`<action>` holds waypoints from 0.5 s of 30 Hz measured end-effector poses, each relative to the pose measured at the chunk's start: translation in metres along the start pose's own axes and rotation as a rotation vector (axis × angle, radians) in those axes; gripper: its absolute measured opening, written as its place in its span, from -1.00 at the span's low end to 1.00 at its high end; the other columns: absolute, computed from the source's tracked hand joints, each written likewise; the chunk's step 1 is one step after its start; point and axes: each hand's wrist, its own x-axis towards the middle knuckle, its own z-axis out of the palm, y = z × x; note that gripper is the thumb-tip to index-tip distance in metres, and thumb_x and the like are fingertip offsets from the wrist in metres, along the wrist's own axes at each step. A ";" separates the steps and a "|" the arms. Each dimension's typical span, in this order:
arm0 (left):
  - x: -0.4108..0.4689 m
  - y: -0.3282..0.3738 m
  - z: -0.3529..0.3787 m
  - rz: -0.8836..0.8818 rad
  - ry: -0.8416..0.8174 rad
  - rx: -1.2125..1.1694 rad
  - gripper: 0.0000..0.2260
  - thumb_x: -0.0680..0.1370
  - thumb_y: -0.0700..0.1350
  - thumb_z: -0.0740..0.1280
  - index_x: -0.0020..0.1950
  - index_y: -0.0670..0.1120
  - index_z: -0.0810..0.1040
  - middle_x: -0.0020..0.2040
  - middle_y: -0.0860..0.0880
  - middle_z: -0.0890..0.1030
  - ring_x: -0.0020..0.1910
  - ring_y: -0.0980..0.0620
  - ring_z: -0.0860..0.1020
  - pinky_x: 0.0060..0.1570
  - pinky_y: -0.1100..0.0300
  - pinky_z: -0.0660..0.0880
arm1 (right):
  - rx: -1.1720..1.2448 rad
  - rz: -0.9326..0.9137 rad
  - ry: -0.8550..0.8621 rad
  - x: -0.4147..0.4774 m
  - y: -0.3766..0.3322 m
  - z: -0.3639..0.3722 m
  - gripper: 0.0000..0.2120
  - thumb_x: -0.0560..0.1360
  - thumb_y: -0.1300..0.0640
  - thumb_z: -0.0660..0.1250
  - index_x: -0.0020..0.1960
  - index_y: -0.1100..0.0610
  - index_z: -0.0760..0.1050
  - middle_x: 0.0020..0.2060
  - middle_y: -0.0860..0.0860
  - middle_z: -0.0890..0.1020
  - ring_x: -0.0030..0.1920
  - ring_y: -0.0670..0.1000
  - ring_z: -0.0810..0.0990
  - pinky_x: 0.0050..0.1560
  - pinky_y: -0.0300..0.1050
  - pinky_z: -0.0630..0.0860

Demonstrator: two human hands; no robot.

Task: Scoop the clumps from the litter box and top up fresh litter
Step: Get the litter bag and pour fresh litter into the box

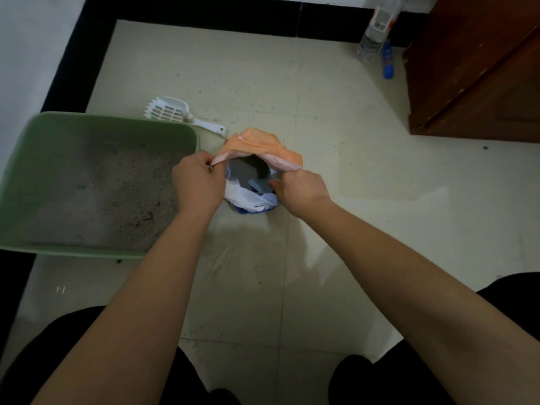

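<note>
A green litter box (17,182) with grey litter (105,200) sits on the floor at the left. Just right of it stands an orange plastic bag (257,141) with its mouth pulled wide; grey, white and blue contents show inside. My left hand (195,182) pinches the bag's left rim, close to the box's right wall. My right hand (298,191) grips the right rim. A white slotted scoop (172,111) lies on the floor behind the box and the bag, held by nobody.
A clear plastic bottle (377,27) and a blue bottle (387,59) are by the far wall. A brown wooden cabinet (479,68) fills the right rear. Litter grains are scattered on the cream tile floor (350,141). My dark-clothed knees are at the bottom.
</note>
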 end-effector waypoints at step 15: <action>-0.005 -0.008 -0.006 0.110 -0.078 0.049 -0.78 0.54 -0.04 0.39 -0.17 -0.16 0.69 -0.31 -0.11 0.64 -0.36 -0.02 0.50 -0.33 0.19 0.28 | 0.842 0.146 -0.058 -0.002 -0.005 0.059 -0.58 0.61 -0.16 0.24 0.00 0.18 0.66 -0.15 0.12 0.71 -0.13 0.05 0.65 -0.05 -0.03 0.56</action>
